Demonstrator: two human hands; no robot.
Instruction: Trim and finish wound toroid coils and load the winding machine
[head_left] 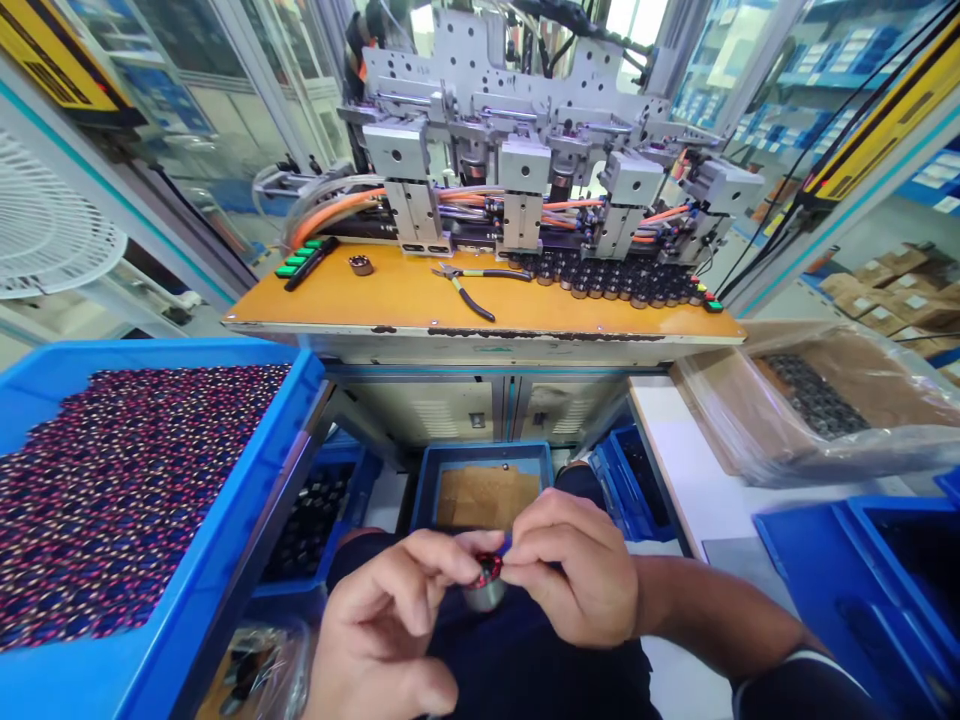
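Observation:
A small motor part with a silver cylindrical body and red wire windings on top [484,592] is held between my hands above my lap. My left hand [397,610] has its fingertips against the left and far side of the part, with one digit apart lower down. From the right, my right hand [574,570] is closed in a pinch at the top edge of the part. Whether a wire end is between those fingertips is hidden.
Ahead is an orange bench [337,305] with pliers [480,273], one loose motor part [361,265] and rows of dark parts [637,280] beneath a machine. A blue bin [300,400] of wound parts stands left, a plastic-lined carton [720,420] right, a blue tray [545,462] below.

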